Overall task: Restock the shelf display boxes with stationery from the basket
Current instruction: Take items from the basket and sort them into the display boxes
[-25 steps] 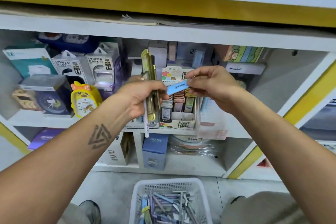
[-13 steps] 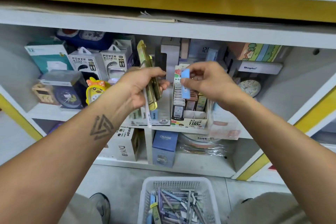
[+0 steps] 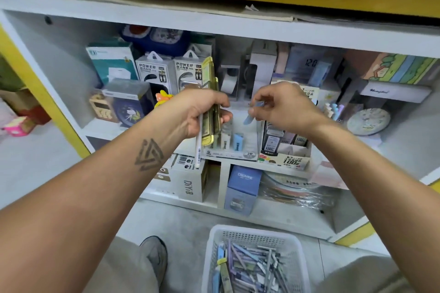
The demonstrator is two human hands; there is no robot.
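Two hands are raised in front of the shelf [image 3: 238, 28]. The left hand [image 3: 200, 114] has its fingers curled round a bundle of flat yellow packs [image 3: 210, 102] held upright, with a white pen [image 3: 198, 147] hanging down below the fingers. Just beside it, the right hand [image 3: 283, 107] pinches a small blue lead case [image 3: 252, 112] between thumb and fingertips — the case points down and sits directly above the 2B display box [image 3: 238, 147]. Two cases, one white and one blue, stand in that box, below the fingers. To the right of the fingers stands a second display box [image 3: 285, 157] packed with dark refill cases. Well below both hands, on the floor, the white basket [image 3: 295, 240] holds a heap of pens — purple, grey and blue.
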